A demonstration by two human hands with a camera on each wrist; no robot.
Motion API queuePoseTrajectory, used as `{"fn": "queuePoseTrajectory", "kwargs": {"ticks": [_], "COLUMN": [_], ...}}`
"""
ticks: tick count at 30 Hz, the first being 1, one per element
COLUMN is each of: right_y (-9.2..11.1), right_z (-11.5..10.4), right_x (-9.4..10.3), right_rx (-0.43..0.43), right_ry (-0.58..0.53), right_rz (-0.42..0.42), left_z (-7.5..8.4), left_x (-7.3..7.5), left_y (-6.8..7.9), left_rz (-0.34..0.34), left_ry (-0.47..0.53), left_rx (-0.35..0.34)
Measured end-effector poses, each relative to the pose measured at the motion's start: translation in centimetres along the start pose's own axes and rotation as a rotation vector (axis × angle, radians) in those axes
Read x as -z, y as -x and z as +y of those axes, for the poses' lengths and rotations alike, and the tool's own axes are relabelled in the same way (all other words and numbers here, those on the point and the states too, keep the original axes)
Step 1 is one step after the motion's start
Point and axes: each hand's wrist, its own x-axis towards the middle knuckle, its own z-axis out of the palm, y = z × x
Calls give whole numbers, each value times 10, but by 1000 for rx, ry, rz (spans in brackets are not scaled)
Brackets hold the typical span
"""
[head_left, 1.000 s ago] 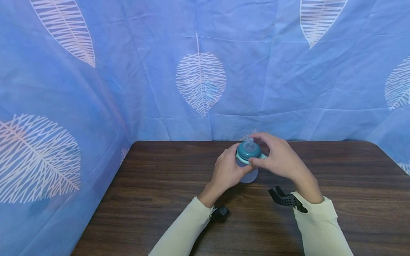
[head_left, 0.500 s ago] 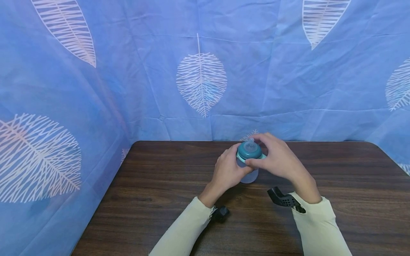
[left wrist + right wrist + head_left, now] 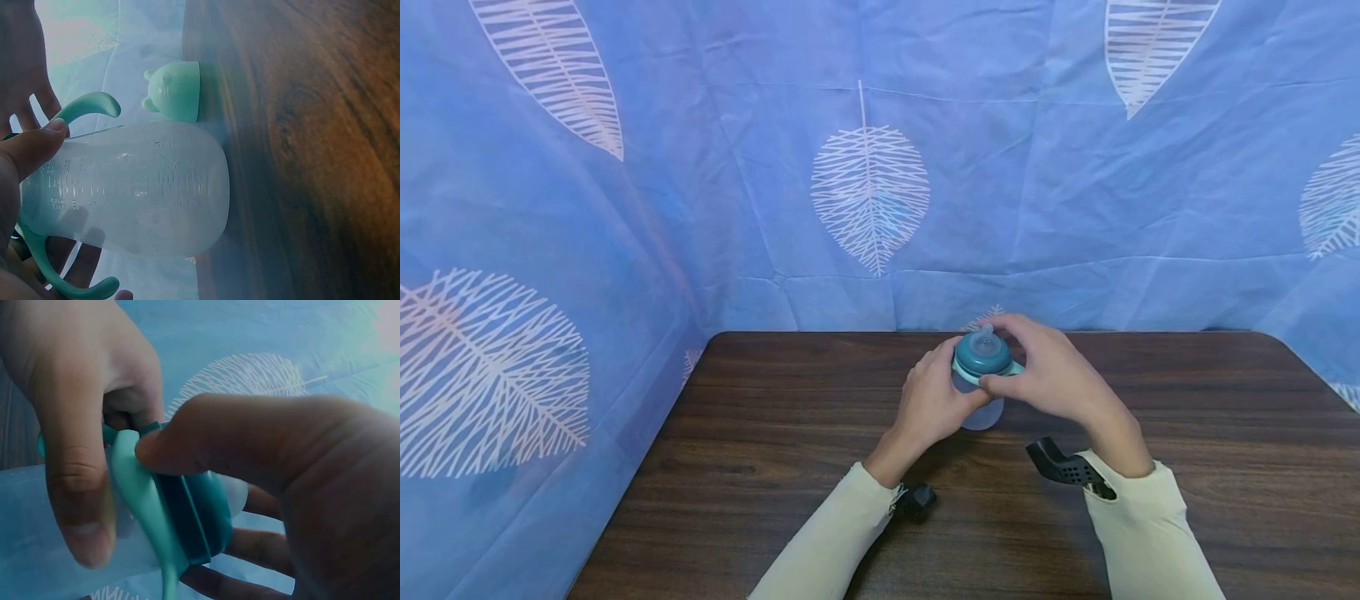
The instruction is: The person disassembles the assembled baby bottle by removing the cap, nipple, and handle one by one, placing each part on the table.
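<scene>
A clear baby bottle [image 3: 137,187] with raised scale marks stands upright on the table in the head view. It carries a teal screw collar [image 3: 973,358], a clear teat [image 3: 983,340] and a mint two-handled ring [image 3: 140,487]. My left hand [image 3: 928,396] grips the bottle just below the collar, its thumb across the near side. From the right, my right hand [image 3: 1060,371] holds the collar, thumb in front and fingers round the far side. In the left wrist view, a mint animal-eared cap [image 3: 178,90] rests on the table beyond the bottle; the head view does not show it.
The dark wood-grain table [image 3: 760,500] ends just behind the bottle. Blue cloth [image 3: 737,167] with white leaf prints hangs behind and at the left. Each wrist wears a black camera, the right one [image 3: 1063,462] sitting above the table.
My right thumb and hand have shifted slightly left and back round the collar. My left hand and the bottle stay in the same place.
</scene>
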Motion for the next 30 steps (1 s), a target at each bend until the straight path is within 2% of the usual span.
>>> {"fn": "queuePoseTrajectory", "kwargs": {"ticks": [17, 30], "right_y": [1, 1], "right_z": [3, 3], "right_x": [-1, 2], "right_rx": [-34, -8], "right_ry": [64, 22], "right_rz": [42, 7], "left_z": [1, 1], "left_x": [-1, 0], "left_y": [-1, 0], "left_rz": [-5, 6], "left_ry": [2, -2], "left_rx": [3, 6]}}
